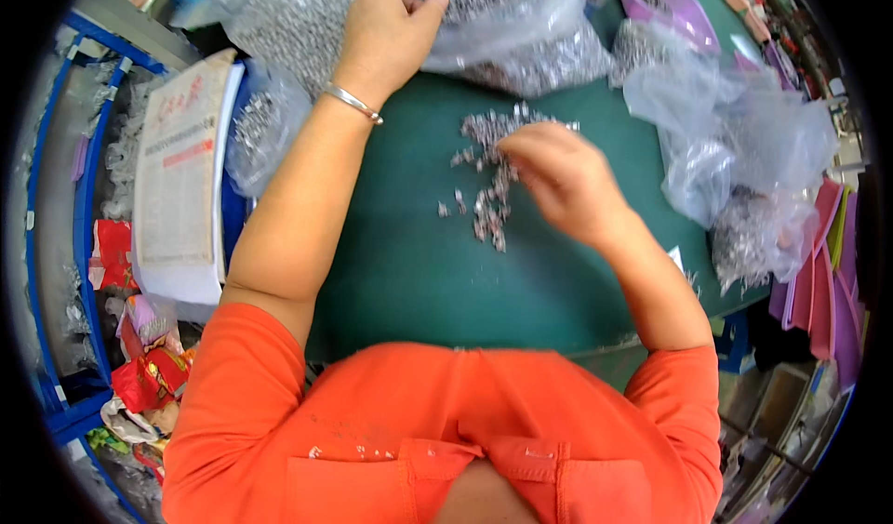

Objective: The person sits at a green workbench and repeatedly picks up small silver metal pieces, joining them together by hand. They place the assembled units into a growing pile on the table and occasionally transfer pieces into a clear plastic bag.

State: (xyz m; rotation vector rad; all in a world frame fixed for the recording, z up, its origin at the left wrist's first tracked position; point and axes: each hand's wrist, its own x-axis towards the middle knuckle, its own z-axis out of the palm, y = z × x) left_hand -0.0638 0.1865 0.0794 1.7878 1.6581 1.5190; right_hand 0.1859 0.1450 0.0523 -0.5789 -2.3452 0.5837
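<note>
My left hand (pixel 395 26), with a metal bangle on its wrist, is over the open plastic bag (pixel 521 50) full of small grey metal parts at the far side of the table. Its thumb and fingers are pinched together; what they hold, if anything, is too small to make out. On the green tabletop lies a loose pile of small metal parts (pixel 491 132), trailing toward me. My right hand (pixel 569 185) is at the right side of this pile, slightly blurred, its fingers drawn together and pointing left. Anything between those fingertips is hidden.
Another large bag of metal parts (pixel 293 31) stands at the far left, beside a stack of papers (pixel 181 171). On the right are crumpled clear bags (pixel 716 133) and a purple basket (pixel 665 8). A blue rack (pixel 79 208) stands left of the table (pixel 419 291).
</note>
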